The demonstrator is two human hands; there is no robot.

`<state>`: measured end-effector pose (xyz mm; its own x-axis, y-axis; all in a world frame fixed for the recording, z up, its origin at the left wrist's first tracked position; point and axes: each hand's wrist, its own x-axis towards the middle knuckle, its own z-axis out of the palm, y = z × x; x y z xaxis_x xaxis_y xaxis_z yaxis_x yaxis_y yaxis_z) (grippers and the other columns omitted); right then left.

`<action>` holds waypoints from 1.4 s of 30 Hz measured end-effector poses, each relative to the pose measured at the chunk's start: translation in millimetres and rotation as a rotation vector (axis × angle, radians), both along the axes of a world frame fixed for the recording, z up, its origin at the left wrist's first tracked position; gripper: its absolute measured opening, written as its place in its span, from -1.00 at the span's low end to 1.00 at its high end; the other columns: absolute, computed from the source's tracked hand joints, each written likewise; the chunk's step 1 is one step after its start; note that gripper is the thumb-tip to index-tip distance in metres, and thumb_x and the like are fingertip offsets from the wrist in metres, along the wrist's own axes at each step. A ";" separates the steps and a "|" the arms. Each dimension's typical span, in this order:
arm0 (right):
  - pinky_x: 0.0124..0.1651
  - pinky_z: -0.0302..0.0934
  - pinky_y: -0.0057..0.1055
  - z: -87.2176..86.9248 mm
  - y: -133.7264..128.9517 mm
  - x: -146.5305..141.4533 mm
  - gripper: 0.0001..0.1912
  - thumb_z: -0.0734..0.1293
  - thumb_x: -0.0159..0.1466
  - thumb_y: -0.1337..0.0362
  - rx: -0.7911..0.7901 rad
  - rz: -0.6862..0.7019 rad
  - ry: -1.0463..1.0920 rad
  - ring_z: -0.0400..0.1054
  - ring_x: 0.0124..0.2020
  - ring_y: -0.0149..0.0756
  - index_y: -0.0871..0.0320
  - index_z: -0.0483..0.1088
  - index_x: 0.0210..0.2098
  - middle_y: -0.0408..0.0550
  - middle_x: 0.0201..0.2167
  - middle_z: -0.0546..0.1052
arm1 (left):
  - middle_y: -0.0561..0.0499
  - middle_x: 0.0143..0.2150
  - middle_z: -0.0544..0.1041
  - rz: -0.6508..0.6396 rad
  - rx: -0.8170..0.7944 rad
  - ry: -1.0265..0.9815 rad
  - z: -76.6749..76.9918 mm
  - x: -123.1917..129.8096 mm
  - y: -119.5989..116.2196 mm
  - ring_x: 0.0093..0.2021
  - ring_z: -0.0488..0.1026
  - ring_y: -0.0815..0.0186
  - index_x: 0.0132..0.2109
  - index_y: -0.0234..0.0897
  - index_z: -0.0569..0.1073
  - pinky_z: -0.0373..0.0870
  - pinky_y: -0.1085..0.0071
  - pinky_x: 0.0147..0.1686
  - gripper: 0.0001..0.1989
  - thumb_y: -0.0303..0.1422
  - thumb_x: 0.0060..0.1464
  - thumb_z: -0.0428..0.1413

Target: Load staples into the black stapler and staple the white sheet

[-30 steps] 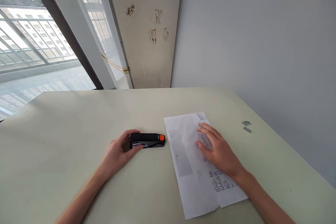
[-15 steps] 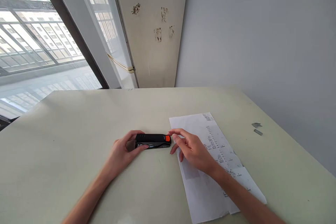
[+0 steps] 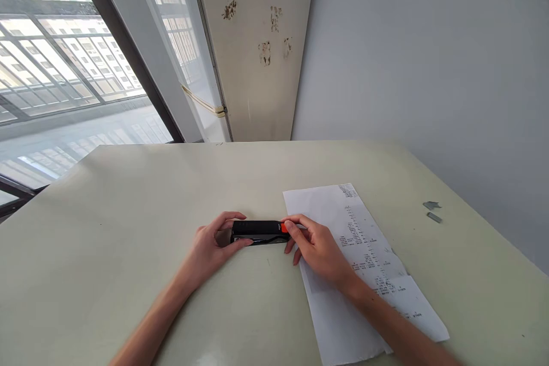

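Head view, one item: worn on your head, facing forward and down over the table (image 3: 171,194). Range: close, your left hand (image 3: 214,246) and right hand (image 3: 319,249) both inside the frame. Far limits, left to right: window (image 3: 72,57), stained panel (image 3: 257,97), plain wall (image 3: 407,57).
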<state>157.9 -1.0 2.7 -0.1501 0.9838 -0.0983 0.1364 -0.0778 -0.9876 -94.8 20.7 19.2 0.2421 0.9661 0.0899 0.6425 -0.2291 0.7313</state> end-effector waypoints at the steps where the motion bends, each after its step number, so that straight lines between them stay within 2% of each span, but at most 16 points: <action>1: -0.50 0.46 -0.39 0.4 -0.3 -0.3 -0.47 0.25 0.39 -0.25 0.001 -0.002 -0.009 0.53 -0.41 -0.27 0.09 0.50 -0.11 0.01 -0.21 0.61 | 0.03 -0.21 0.71 -0.002 0.000 0.002 0.3 -0.1 -0.1 -0.26 0.58 0.18 0.05 -0.13 0.46 0.47 0.23 -0.12 -0.57 0.00 0.15 0.24; 6: -0.47 0.45 -0.37 1.5 -1.4 -0.1 -0.45 0.23 0.41 -0.26 -0.021 0.003 -0.069 0.44 -0.57 -0.35 0.07 0.51 -0.05 -0.13 -0.43 0.57 | 0.06 -0.25 0.70 -0.010 -0.023 0.008 -0.3 -1.0 -0.7 -0.38 0.51 0.26 0.02 -0.14 0.47 0.45 0.29 -0.24 -0.58 0.00 0.15 0.24; 8: -0.47 0.45 -0.36 0.7 -1.4 -0.4 -0.43 0.22 0.41 -0.27 -0.021 -0.001 -0.073 0.43 -0.60 -0.35 0.08 0.52 -0.04 -0.15 -0.46 0.55 | 0.07 -0.26 0.70 -0.011 -0.032 -0.005 -1.1 -1.7 -1.2 -0.37 0.52 0.27 0.00 -0.15 0.49 0.47 0.31 -0.22 -0.60 -0.02 0.15 0.26; 11: -0.48 0.46 -0.35 -1.8 -1.9 -2.0 -0.42 0.23 0.39 -0.28 0.001 -0.016 -0.061 0.46 -0.56 -0.32 0.09 0.52 -0.06 -0.11 -0.43 0.57 | 0.08 -0.29 0.69 -0.017 -0.037 0.000 -1.2 -5.3 -1.8 -0.36 0.53 0.27 -0.05 -0.16 0.51 0.49 0.31 -0.18 -0.63 -0.02 0.15 0.26; 15: -0.49 0.49 -0.34 -4.8 -4.5 -1.9 -0.42 0.23 0.39 -0.29 0.032 -0.036 -0.015 0.54 -0.42 -0.23 0.08 0.51 -0.06 0.00 -0.27 0.62 | 0.01 -0.21 0.68 -0.048 0.020 0.034 2.2 -17.2 -0.7 -0.29 0.56 0.22 -0.11 -0.16 0.58 0.49 0.35 -0.27 -0.65 0.01 0.16 0.24; 18: -0.46 0.50 -0.32 -5.9 -4.7 5.5 -0.43 0.22 0.41 -0.27 0.037 -0.059 -0.012 0.56 -0.40 -0.20 0.09 0.49 -0.01 -0.02 -0.36 0.61 | -0.04 -0.14 0.67 -0.118 0.073 0.045 5.4 -26.2 1.2 -0.19 0.57 0.19 -0.14 -0.14 0.64 0.49 0.37 -0.26 -0.68 -0.01 0.20 0.22; 21: -0.45 0.49 -0.32 -7.5 -0.1 22.6 -0.46 0.24 0.41 -0.25 0.053 -0.098 -0.067 0.55 -0.46 -0.22 0.09 0.48 -0.03 -0.06 -0.43 0.59 | -0.05 -0.14 0.66 -0.126 0.095 0.062 6.1 -30.4 3.4 -0.19 0.57 0.18 -0.18 -0.13 0.66 0.50 0.35 -0.23 -0.67 0.00 0.20 0.20; 23: -0.45 0.49 -0.32 -8.6 5.0 38.7 -0.47 0.26 0.40 -0.24 0.070 -0.130 -0.091 0.54 -0.47 -0.25 0.10 0.47 -0.05 -0.03 -0.35 0.62 | -0.04 -0.14 0.66 -0.113 0.104 0.078 5.2 -31.6 4.9 -0.20 0.57 0.18 -0.20 -0.13 0.66 0.51 0.35 -0.21 -0.65 0.03 0.18 0.20; 27: -0.47 0.48 -0.37 -9.0 14.3 73.1 -0.49 0.30 0.37 -0.24 0.119 -0.172 -0.081 0.54 -0.41 -0.31 0.09 0.48 -0.12 0.07 0.03 0.59 | -0.03 -0.16 0.66 -0.105 0.118 0.121 3.8 -34.3 7.7 -0.22 0.57 0.18 -0.21 -0.12 0.66 0.50 0.34 -0.19 -0.62 0.07 0.16 0.21; 29: -0.47 0.47 -0.39 -8.8 17.3 87.7 -0.51 0.30 0.38 -0.22 0.124 -0.186 -0.085 0.52 -0.40 -0.33 0.10 0.48 -0.13 0.07 0.07 0.57 | -0.02 -0.17 0.66 -0.112 0.115 0.141 3.9 -36.6 8.1 -0.24 0.56 0.19 -0.21 -0.12 0.65 0.49 0.36 -0.22 -0.63 0.06 0.18 0.19; 33: -0.47 0.46 -0.40 -10.1 21.5 108.8 -0.50 0.31 0.38 -0.21 0.110 -0.184 -0.083 0.52 -0.39 -0.33 0.12 0.47 -0.08 0.10 0.04 0.57 | 0.01 -0.19 0.65 -0.099 0.127 0.136 2.8 -43.2 5.6 -0.25 0.56 0.21 -0.21 -0.11 0.63 0.47 0.38 -0.21 -0.66 0.04 0.17 0.22; 37: -0.48 0.44 -0.38 -9.1 21.1 117.6 -0.47 0.31 0.36 -0.24 0.107 -0.197 -0.121 0.52 -0.42 -0.32 0.12 0.48 -0.09 0.12 0.03 0.59 | -0.01 -0.15 0.67 -0.065 0.110 0.110 0.9 -50.8 0.3 -0.22 0.57 0.17 -0.16 -0.10 0.66 0.49 0.35 -0.18 -0.64 0.06 0.18 0.21; 40: -0.43 0.41 -0.36 0.8 13.6 108.4 -0.50 0.30 0.39 -0.21 0.139 -0.182 -0.212 0.51 -0.41 -0.28 0.10 0.48 -0.06 0.05 -0.12 0.62 | -0.02 -0.16 0.68 -0.058 0.096 0.111 1.2 -53.8 -2.3 -0.24 0.57 0.18 -0.16 -0.10 0.66 0.49 0.35 -0.22 -0.63 0.06 0.20 0.19; 42: -0.35 0.42 -0.31 10.8 6.7 92.6 -0.55 0.30 0.41 -0.15 0.166 -0.089 -0.280 0.51 -0.41 -0.25 0.06 0.46 0.03 -0.05 -0.29 0.59 | -0.01 -0.16 0.68 -0.050 0.095 0.105 2.2 -54.2 -2.7 -0.23 0.58 0.17 -0.18 -0.09 0.67 0.50 0.34 -0.20 -0.64 0.07 0.17 0.21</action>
<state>250.5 5.6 13.5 -0.0529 0.9978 0.0388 0.4041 0.0570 -0.9129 -149.0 18.0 21.4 0.3022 0.9410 0.1525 0.7001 -0.3276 0.6344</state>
